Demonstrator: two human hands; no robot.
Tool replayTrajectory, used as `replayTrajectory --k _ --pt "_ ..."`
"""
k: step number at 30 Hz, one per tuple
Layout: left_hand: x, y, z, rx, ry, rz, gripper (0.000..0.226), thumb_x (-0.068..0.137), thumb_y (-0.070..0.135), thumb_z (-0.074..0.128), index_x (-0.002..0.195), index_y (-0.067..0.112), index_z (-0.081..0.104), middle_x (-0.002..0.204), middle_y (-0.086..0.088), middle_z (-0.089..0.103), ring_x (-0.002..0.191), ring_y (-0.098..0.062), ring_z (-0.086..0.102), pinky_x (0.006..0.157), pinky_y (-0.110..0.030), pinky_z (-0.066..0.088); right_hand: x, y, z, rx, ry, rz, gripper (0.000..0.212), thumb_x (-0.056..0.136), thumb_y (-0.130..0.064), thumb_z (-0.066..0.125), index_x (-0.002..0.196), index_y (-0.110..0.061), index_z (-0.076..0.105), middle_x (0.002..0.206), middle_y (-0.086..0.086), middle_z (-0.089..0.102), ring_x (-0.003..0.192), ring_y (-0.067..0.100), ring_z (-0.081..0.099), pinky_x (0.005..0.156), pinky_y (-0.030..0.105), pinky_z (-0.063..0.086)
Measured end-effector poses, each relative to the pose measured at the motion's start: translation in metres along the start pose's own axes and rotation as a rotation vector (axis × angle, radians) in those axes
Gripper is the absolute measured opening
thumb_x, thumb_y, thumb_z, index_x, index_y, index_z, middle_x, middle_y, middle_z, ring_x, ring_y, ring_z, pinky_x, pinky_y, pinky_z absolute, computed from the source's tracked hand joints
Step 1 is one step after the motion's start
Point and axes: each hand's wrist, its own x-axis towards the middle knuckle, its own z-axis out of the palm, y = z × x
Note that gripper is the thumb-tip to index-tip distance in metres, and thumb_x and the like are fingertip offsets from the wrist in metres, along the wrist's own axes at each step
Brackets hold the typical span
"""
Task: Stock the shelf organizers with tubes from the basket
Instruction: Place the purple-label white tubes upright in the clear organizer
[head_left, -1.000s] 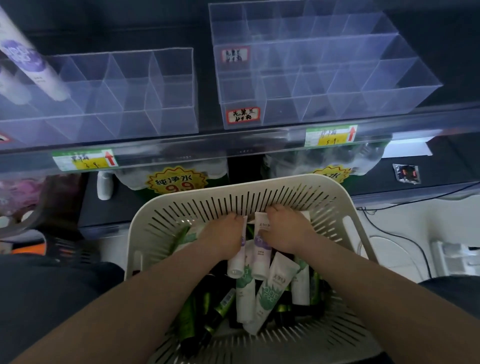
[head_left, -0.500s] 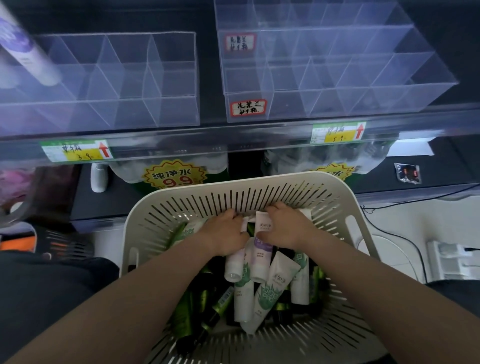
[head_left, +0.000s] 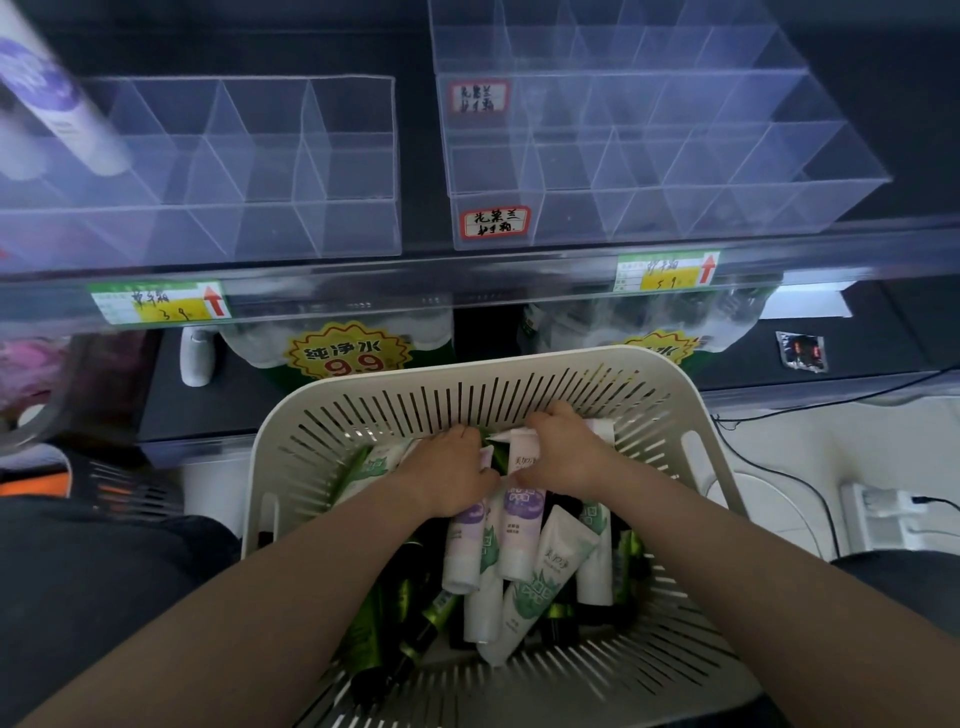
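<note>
Both hands are inside the basket, which stands below the shelf. The left hand has its fingers curled round the top of a purple tube. The right hand pinches the top of a second purple tube just beside it. Green tubes lie under them. Two clear organizers stand on the shelf above, and one tube leans in the left one

Red-bordered handwritten label at 12 o'clock, right price tag with red arrow at 2 o'clock, foil packet at 3 o'clock, black cable and white power strip at 4 o'clock, yellow starburst sign reading 9.9, small white bottle and left price tag at 9 o'clock.
</note>
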Motion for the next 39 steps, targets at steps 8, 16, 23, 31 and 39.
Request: replayTrajectory --k 8,16,23,31,39 --pt "-0.01 0.007 -0.02 -0.078 -0.019 0.026 0.036 0.082 0.038 0.061 0.107 0.013 0.052 0.106 -0.006 0.048 0.099 -0.018 0.045 0.079 -0.029 0.039 -0.008 -0.006 -0.016 0.298 0.031 0.082 0.042 0.071 -0.018 0.079 0.108 -0.007 0.064 0.108 0.009 0.063 0.096 0.02 0.058 0.073 0.025 0.045" --pt "-0.034 0.004 -0.049 -0.086 -0.09 0.059 0.028 0.081 0.03 0.069 0.101 0.013 0.061 0.094 0.002 0.055 0.089 -0.014 0.053 0.071 -0.025 0.04 -0.033 -0.023 -0.034 0.359 0.031 0.052 0.03 0.072 -0.014 0.077 0.1 -0.006 0.069 0.102 0.008 0.068 0.096 0.022 0.063 0.087 0.037 0.052" --pt "-0.069 -0.007 -0.08 -0.197 -0.096 0.056 0.021 0.079 0.026 0.073 0.093 0.01 0.07 0.092 0.001 0.068 0.084 -0.014 0.062 0.069 -0.022 0.046 -0.054 -0.041 -0.051 0.416 0.059 0.021 0.025 0.071 -0.01 0.078 0.095 -0.008 0.071 0.096 0.005 0.07 0.09 0.019 0.065 0.087 0.036 0.054" --pt "-0.115 -0.008 -0.134 -0.127 0.095 0.098 0.02 0.079 0.025 0.074 0.096 0.016 0.073 0.091 0.004 0.07 0.075 -0.006 0.058 0.062 -0.017 0.041 -0.074 -0.077 -0.083 0.406 0.129 -0.057 0.018 0.073 -0.007 0.077 0.09 -0.008 0.072 0.083 0.003 0.068 0.073 0.014 0.063 0.061 0.021 0.05" --pt "-0.168 -0.012 -0.2 -0.067 0.315 0.071 0.023 0.08 0.025 0.072 0.102 0.018 0.072 0.097 0.008 0.069 0.083 -0.007 0.061 0.074 -0.022 0.046 -0.091 -0.137 -0.125 0.382 0.19 -0.231 0.015 0.075 -0.011 0.076 0.087 -0.016 0.071 0.083 -0.005 0.069 0.078 0.011 0.065 0.067 0.024 0.051"
